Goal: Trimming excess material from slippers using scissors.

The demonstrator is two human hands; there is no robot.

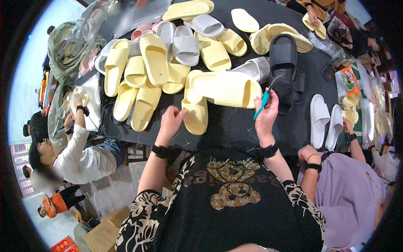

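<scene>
My left hand (171,122) is closed, its fingertips pinched together against the edge of an upright yellow slipper (196,119). Whatever lies in that pinch is too small to make out. In my right hand (267,114) is a small teal-handled tool (261,105) with a thin, curved dark tip pointing up and right. That hand's thumb is beside the strap end of another yellow slipper (226,88), which lies sideways across the first one. A black slipper (283,54) and a fluffy black piece (280,93) lie just beyond my right hand.
Yellow, grey and pink slippers are heaped on the black table (168,136), among them a grey slipper (186,45). Thin clear plastic bits lie along its near edge. White slippers (320,119) stand at the right by a person in purple (348,189). A person in white (86,157) works at the left.
</scene>
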